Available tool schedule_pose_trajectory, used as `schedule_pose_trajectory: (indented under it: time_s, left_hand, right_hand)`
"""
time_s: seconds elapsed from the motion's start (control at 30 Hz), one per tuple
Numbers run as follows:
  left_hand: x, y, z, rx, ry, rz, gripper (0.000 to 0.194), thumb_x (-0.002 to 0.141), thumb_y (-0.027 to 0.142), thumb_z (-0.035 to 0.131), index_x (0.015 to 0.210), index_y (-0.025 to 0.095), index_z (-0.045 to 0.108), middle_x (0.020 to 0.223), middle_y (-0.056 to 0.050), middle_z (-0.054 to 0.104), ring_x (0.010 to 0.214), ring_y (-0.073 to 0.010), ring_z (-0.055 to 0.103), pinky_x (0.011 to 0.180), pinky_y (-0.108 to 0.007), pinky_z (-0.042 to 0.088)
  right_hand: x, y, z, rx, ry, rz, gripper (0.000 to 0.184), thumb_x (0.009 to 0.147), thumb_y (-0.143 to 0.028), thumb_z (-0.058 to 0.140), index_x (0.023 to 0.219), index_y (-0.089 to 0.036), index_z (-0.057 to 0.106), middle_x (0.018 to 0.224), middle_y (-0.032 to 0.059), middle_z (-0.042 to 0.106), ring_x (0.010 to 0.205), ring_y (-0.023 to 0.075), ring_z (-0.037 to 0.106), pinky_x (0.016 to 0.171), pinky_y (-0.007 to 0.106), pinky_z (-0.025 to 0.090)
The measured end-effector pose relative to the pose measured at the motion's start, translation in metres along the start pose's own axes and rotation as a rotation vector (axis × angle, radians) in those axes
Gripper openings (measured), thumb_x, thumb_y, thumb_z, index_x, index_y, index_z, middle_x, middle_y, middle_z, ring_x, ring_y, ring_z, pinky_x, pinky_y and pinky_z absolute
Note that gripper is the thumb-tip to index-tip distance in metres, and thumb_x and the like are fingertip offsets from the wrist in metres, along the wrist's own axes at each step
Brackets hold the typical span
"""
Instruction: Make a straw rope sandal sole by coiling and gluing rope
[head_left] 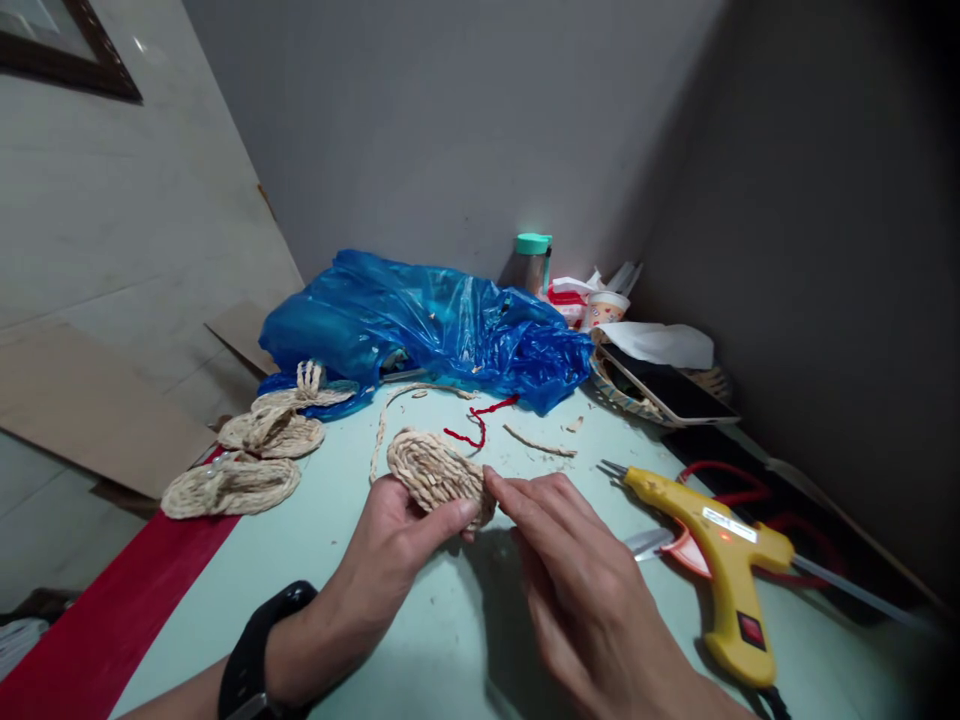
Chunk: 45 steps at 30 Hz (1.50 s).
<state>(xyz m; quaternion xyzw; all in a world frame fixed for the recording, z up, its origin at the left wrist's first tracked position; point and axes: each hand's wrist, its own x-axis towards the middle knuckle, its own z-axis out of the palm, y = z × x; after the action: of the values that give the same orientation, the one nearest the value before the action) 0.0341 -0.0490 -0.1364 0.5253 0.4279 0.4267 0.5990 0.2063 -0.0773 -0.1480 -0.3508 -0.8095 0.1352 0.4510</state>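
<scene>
My left hand [412, 545] is closed around an oval sole of coiled, braided straw [431, 465], its thumb pressed along the near face. At the sole's right end, my right hand [574, 560] touches the edge with its fingertips, fingers held together and the thumb mostly hidden. Behind the sole, a twisted red cord [480, 430] lies bent on the pale green table [427, 640]. A thin straw strand [379, 440] curves to the left of it, and a short straw piece [540, 443] lies to the right.
Several small straw slippers [232, 488] line the left side. A crumpled blue plastic bag [435, 320] fills the back. On the right are a yellow glue gun [724, 545], orange-handled scissors [686, 550] and a basket [622, 390] with a phone [667, 385] on it. Behind stands a green-lidded bottle [532, 265].
</scene>
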Motion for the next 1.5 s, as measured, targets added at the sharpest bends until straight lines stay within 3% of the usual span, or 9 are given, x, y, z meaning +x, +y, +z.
schedule_pose_trajectory:
  time_s: [0.23,0.4,0.57,0.67,0.73,0.87,1.0,1.37,1.5]
  left_hand:
    - [0.001,-0.004,-0.001,0.017,-0.031,0.018,0.021,0.088,0.027,0.065,0.069,0.017,0.062,0.075,-0.001,0.063,0.074,-0.0158,0.055,0.076,-0.03,0.044]
    - [0.002,-0.002,0.003,-0.138,-0.026,-0.039,0.011,0.084,0.024,0.07,0.078,0.017,0.065,0.076,0.0,0.065,0.073,-0.0151,0.055,0.073,-0.028,0.046]
    - [0.0,0.004,0.007,-0.332,-0.021,-0.054,0.015,0.083,0.017,0.07,0.098,0.019,0.069,0.092,-0.002,0.071,0.084,-0.0155,0.061,0.078,-0.027,0.049]
    - [-0.001,0.007,0.006,-0.424,-0.011,-0.086,0.012,0.083,0.015,0.071,0.094,0.019,0.071,0.091,-0.001,0.073,0.084,-0.0143,0.063,0.08,-0.026,0.051]
    - [0.001,0.008,0.005,-0.461,0.021,-0.095,0.009,0.082,0.014,0.072,0.088,0.019,0.072,0.086,0.0,0.073,0.081,-0.0129,0.064,0.079,-0.024,0.052]
    - [0.004,0.009,0.003,-0.52,0.059,-0.075,0.006,0.082,0.013,0.072,0.085,0.018,0.073,0.085,0.001,0.073,0.081,-0.0116,0.065,0.08,-0.023,0.053]
    - [0.005,0.008,0.003,-0.562,0.068,-0.061,0.004,0.082,0.013,0.072,0.084,0.016,0.073,0.084,-0.001,0.073,0.08,-0.0126,0.064,0.08,-0.024,0.053]
    - [0.002,0.005,0.006,-0.461,0.049,-0.038,0.008,0.079,0.016,0.074,0.087,0.016,0.074,0.091,-0.003,0.075,0.084,-0.0163,0.065,0.083,-0.029,0.051]
    - [0.004,0.006,0.004,-0.454,0.025,-0.049,0.011,0.079,0.017,0.074,0.09,0.016,0.074,0.093,-0.004,0.075,0.085,-0.0163,0.065,0.083,-0.028,0.05]
  right_hand:
    - [0.001,-0.005,0.0,0.035,0.044,0.063,0.052,0.087,0.001,0.04,0.133,-0.022,0.047,0.103,0.0054,0.059,0.093,0.0185,0.052,0.079,0.034,0.05]
    - [0.001,-0.007,-0.003,0.041,0.034,0.129,0.042,0.09,-0.003,0.041,0.127,-0.02,0.053,0.099,0.0057,0.062,0.093,0.0186,0.056,0.078,0.035,0.052]
    - [0.005,-0.003,-0.008,0.007,0.018,0.226,0.045,0.095,-0.013,0.042,0.14,-0.015,0.043,0.118,0.0122,0.064,0.101,0.021,0.062,0.084,0.04,0.053]
    - [0.007,0.003,-0.009,0.005,0.017,0.293,0.05,0.096,-0.018,0.041,0.146,-0.012,0.033,0.123,0.0155,0.061,0.103,0.0224,0.063,0.085,0.042,0.054]
    - [0.008,0.006,-0.009,-0.011,0.015,0.311,0.043,0.098,-0.019,0.041,0.14,-0.013,0.04,0.122,0.0143,0.061,0.105,0.0229,0.061,0.087,0.043,0.053]
    - [0.007,0.005,-0.006,-0.064,-0.036,0.241,0.03,0.1,-0.018,0.042,0.128,-0.017,0.051,0.112,0.0103,0.063,0.101,0.0232,0.059,0.086,0.045,0.051]
    - [0.004,-0.003,0.001,-0.055,-0.033,0.107,0.035,0.097,-0.009,0.043,0.13,-0.021,0.048,0.107,0.0081,0.062,0.094,0.0211,0.056,0.082,0.04,0.052]
    - [-0.005,-0.002,0.005,-0.124,-0.064,-0.008,0.054,0.085,-0.002,0.04,0.139,-0.008,0.037,0.1,0.0155,0.061,0.088,0.0244,0.056,0.073,0.039,0.055]
    - [-0.001,-0.002,-0.001,-0.161,-0.096,-0.04,0.041,0.087,-0.006,0.04,0.127,-0.011,0.047,0.092,0.0133,0.063,0.081,0.0244,0.056,0.062,0.034,0.051]
